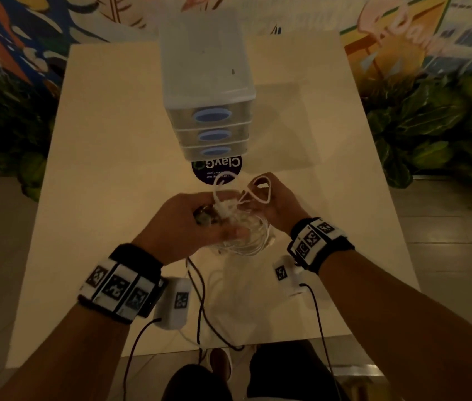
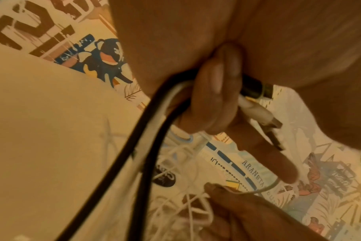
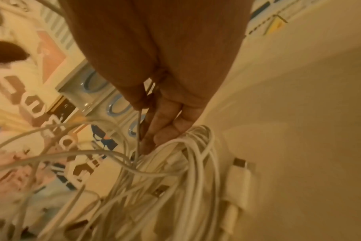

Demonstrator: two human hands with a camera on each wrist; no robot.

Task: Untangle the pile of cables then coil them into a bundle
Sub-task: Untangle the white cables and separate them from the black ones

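Note:
A tangle of white cables (image 1: 239,238) hangs between both hands just above the cream table (image 1: 107,175). My left hand (image 1: 217,224) grips a black cable (image 2: 122,156) and a white cable (image 2: 171,96) in curled fingers (image 2: 208,101); their plugs (image 2: 260,114) stick out past the fingers. The black cable (image 1: 198,299) trails down over the table's near edge. My right hand (image 1: 258,198) pinches a thin white strand (image 3: 139,127) between thumb and fingers, and a loop (image 1: 261,189) stands above it. The coiled white cables (image 3: 192,163) with USB plugs (image 3: 240,171) hang under that hand.
A clear plastic three-drawer unit (image 1: 208,91) with blue handles stands at the table's middle back. A round dark sticker (image 1: 217,169) lies in front of it, just beyond the hands. Plants (image 1: 431,120) and a painted wall surround the table.

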